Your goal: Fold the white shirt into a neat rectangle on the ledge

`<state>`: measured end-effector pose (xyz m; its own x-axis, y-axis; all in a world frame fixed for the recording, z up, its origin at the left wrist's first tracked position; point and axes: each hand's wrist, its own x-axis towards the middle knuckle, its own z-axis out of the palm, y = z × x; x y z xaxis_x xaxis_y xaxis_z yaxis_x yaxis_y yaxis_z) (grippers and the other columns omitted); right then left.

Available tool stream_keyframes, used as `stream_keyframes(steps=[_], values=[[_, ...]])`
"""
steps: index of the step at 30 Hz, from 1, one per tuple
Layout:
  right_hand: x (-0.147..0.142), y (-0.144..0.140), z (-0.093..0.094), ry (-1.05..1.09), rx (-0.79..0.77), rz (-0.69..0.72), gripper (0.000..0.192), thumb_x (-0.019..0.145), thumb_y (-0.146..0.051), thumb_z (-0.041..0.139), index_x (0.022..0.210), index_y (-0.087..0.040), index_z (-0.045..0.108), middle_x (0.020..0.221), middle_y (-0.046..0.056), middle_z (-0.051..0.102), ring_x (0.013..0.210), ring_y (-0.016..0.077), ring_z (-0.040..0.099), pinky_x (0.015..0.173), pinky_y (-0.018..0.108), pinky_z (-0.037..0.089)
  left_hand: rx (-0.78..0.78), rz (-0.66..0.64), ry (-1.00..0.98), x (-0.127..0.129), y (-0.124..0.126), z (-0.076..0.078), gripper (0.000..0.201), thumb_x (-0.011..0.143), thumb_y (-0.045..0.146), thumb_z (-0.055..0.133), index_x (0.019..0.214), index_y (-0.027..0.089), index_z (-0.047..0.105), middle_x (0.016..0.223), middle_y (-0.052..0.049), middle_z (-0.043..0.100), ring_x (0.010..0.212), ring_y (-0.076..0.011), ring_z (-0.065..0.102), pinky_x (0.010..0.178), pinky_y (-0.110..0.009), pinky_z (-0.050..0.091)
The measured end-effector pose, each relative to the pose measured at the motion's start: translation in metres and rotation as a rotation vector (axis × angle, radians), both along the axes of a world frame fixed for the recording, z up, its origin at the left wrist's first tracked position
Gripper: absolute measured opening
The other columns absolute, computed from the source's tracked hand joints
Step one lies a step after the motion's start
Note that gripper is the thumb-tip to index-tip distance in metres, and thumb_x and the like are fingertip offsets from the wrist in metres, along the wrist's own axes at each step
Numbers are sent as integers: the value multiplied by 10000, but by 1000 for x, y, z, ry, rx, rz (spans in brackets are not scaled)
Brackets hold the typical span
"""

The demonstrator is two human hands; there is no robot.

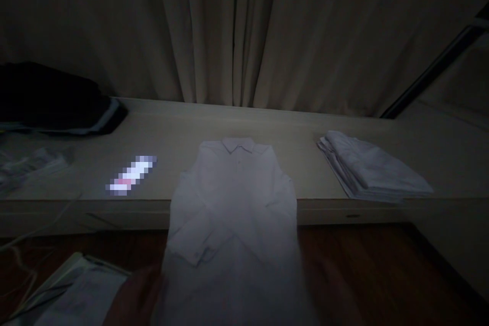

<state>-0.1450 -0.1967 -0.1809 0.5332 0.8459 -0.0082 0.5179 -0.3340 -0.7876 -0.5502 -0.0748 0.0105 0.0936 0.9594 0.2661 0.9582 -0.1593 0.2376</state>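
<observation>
A pale long-sleeved collared shirt (239, 188) lies front up, with its collar end on the low ledge and its lower part stretching over the front edge towards me. Its sleeves are folded in across the front, one cuff showing left of the middle. My left hand (139, 290) is closed at the shirt's left side, low in the view. At the opposite side my right hand (330, 288) grips the shirt too. Both hands are dark and blurred, and their fingertips are partly hidden.
Folded pale clothes (376, 168) are stacked on the ledge (290, 127) at right. A blurred-out bright object (132, 175), clear plastic packaging (34, 165) and a dark clothes pile (49, 99) are at left. Curtains (214, 30) hang behind. A bag-like item (82, 290) stands lower left.
</observation>
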Motion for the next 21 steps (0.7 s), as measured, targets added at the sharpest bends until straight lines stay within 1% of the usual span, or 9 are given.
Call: stream_keyframes(steps=[2, 3, 4, 5, 7, 10, 14, 18, 21], values=[[-20, 21, 10, -229, 174, 88, 338, 839, -292, 411, 1051, -208, 660, 1089, 132, 702, 980, 253, 677, 812, 403, 572, 8, -224, 122, 25, 7, -3, 348, 811, 463, 462, 1008, 253, 657, 1062, -67, 699, 999, -236, 630, 901, -395, 504], [-30, 31, 15, -339, 250, 145, 324, 830, -254, 427, 1045, -218, 666, 1087, 120, 704, 995, 252, 670, 832, 410, 566, 20, -313, 179, 38, 11, -7, 335, 824, 436, 461, 1027, 257, 659, 1080, -67, 695, 1018, -234, 623, 907, -392, 500], [-39, 39, 19, -436, 310, 199, 321, 814, -226, 453, 1052, -225, 668, 1104, 111, 699, 1020, 255, 659, 857, 416, 558, 35, -370, 224, 48, 13, -11, 331, 830, 415, 466, 1056, 264, 654, 1102, -65, 689, 1041, -233, 615, 912, -389, 496], [-48, 46, 21, -508, 344, 241, 325, 798, -212, 483, 1065, -232, 667, 1127, 104, 692, 1046, 259, 647, 877, 421, 549, 53, -396, 258, 57, 15, -16, 337, 835, 395, 469, 1096, 271, 642, 1126, -62, 681, 1063, -234, 606, 913, -389, 494], [-61, 54, 22, -566, 349, 277, 312, 778, -208, 528, 1048, -248, 678, 1130, 94, 691, 1044, 266, 643, 879, 426, 547, 86, -397, 296, 67, 17, -27, 350, 844, 357, 466, 1147, 277, 622, 1140, -61, 676, 1070, -239, 602, 905, -394, 494], [-68, 58, 14, -545, 313, 230, 271, 796, -243, 549, 1025, -271, 690, 1118, 95, 694, 1033, 280, 643, 866, 449, 549, 109, -390, 305, 66, 20, -36, 313, 855, 320, 443, 1082, 274, 654, 1059, -62, 697, 1002, -235, 623, 868, -391, 502], [-66, 59, 1, -562, 365, 219, 287, 802, -235, 535, 1048, -247, 683, 1090, 114, 702, 997, 293, 657, 838, 467, 561, 141, -416, 341, 61, 20, -36, 281, 868, 346, 421, 912, 285, 692, 908, -46, 711, 860, -210, 642, 782, -366, 521], [-67, 61, -7, -528, 386, 248, 287, 812, -241, 502, 1034, -249, 685, 1080, 106, 705, 981, 277, 660, 847, 436, 565, 168, -503, 376, 60, 17, -34, 312, 870, 307, 396, 978, 312, 689, 917, -48, 719, 856, -214, 650, 749, -368, 547], [-64, 57, -11, -424, 364, 277, 301, 816, -277, 502, 1059, -302, 678, 1102, 75, 697, 1015, 275, 645, 868, 438, 557, 181, -499, 328, 49, 19, -35, 325, 849, 320, 415, 1038, 325, 679, 996, -46, 724, 896, -223, 661, 763, -382, 572]])
